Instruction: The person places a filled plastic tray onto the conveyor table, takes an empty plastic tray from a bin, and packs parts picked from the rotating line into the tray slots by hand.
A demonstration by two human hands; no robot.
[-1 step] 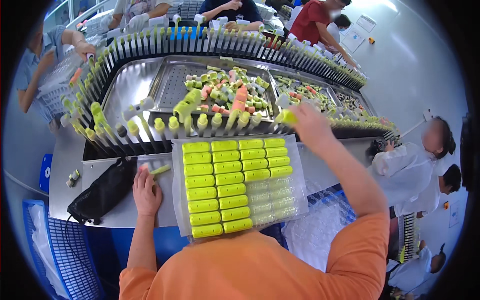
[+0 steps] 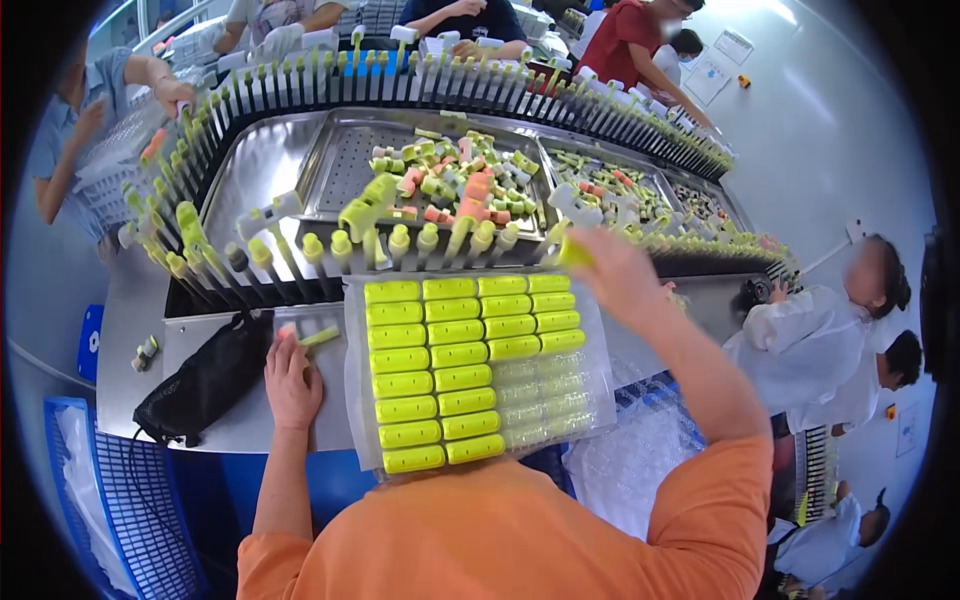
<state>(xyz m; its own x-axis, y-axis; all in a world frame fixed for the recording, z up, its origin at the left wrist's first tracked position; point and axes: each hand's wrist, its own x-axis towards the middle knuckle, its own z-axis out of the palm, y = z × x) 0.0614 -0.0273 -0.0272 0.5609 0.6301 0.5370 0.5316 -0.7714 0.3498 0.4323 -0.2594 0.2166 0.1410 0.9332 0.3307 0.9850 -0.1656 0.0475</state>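
Observation:
My right hand (image 2: 622,272) is closed on a bright yellow-green plastic piece (image 2: 574,252) above the far right corner of the clear tray; blur hides its exact shape. That clear plastic blister tray (image 2: 600,390) lies in front of me, with rows of yellow-green oblong plastic cases (image 2: 458,330) in its pockets. Bare pockets show at its near right. My left hand (image 2: 293,388) rests on the metal table left of the tray, fingers stretched forward. At its fingertips lie a small pink piece (image 2: 287,329) and a yellow-green strip (image 2: 320,336).
A ring of upright pegs (image 2: 398,240) carrying coloured parts runs around metal trays heaped with loose pieces (image 2: 455,180). A black bag (image 2: 215,375) lies to the left, above a blue basket (image 2: 145,500). Other people work around the line.
My right hand has shifted slightly toward me and to the left with the yellow-green piece. The nearest pegs have slid a little to the left. My left hand stays in place.

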